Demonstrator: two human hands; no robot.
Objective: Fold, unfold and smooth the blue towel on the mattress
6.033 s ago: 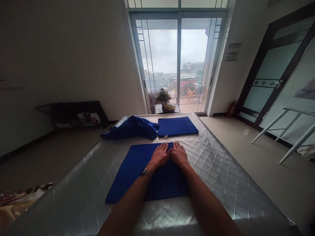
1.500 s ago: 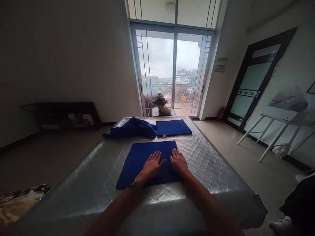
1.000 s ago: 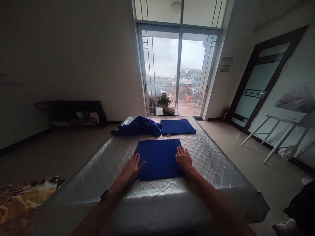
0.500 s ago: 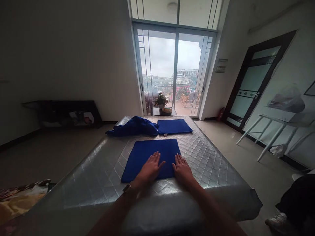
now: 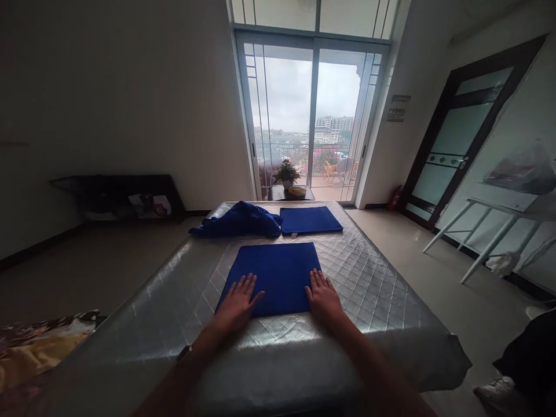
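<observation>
My fingers (image 5: 248, 283) lie flat and outstretched, gripping nothing. The flat blue cloth (image 5: 281, 269) stretches between and ahead of them, my left hand (image 5: 236, 303) across its left side, my right hand (image 5: 325, 298) at its right edge.

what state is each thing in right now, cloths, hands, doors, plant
near cloth: flat, smooth
far cloth: flat, squared
third cloth: crumpled in a heap
left hand: open, on near cloth's left side
right hand: open, at its right edge
side door: looks shut
plant: upright
</observation>
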